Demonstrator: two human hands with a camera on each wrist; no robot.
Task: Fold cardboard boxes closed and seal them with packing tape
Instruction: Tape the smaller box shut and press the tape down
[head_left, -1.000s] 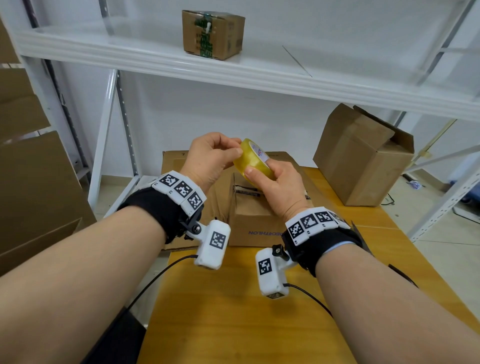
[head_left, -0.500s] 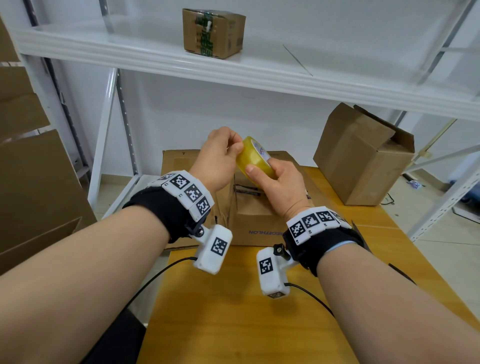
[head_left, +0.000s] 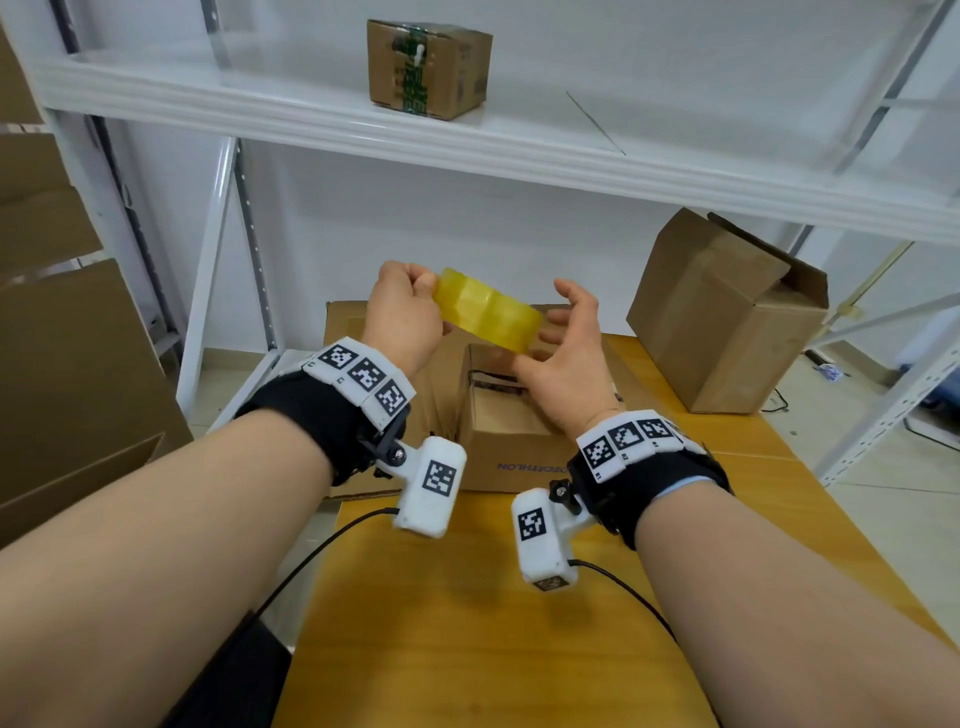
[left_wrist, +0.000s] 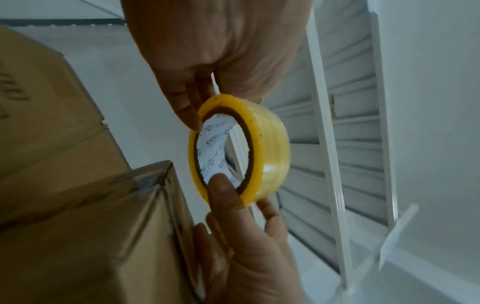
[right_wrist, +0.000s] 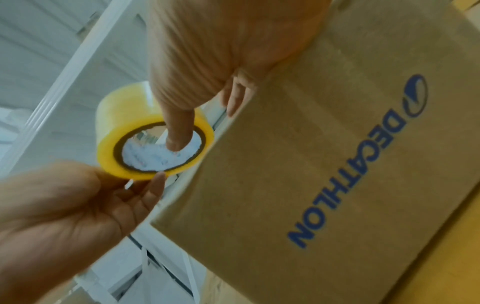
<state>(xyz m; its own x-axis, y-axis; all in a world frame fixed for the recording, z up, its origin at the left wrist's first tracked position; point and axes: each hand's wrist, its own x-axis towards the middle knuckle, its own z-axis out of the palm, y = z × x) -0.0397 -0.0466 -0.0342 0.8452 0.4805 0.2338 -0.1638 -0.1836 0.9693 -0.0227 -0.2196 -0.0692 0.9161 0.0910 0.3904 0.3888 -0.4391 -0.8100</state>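
Observation:
A yellow roll of packing tape (head_left: 488, 312) hangs between my hands above a small open cardboard box (head_left: 514, 441) printed DECATHLON (right_wrist: 337, 164). My left hand (head_left: 434, 301) pinches the roll's left rim between thumb and fingers (left_wrist: 189, 117). My right hand (head_left: 545, 338) has its thumb (left_wrist: 221, 187) inside the white core, with its fingers spread loosely behind the roll's outer face. In the right wrist view the tape roll (right_wrist: 145, 131) sits just left of the box's corner. No loose tape end shows.
The box stands on a wooden table (head_left: 467, 623) over flat cardboard (head_left: 353, 322). A bigger box with raised flaps (head_left: 727, 322) sits at the back right. A taped box (head_left: 428, 67) rests on the white shelf (head_left: 519, 150) overhead. Cardboard stacks (head_left: 62, 364) fill the left.
The roll has turned to lie sideways between my hands. My left hand went from picking at its face to pinching its left rim. My right hand's fingers spread out and shifted right.

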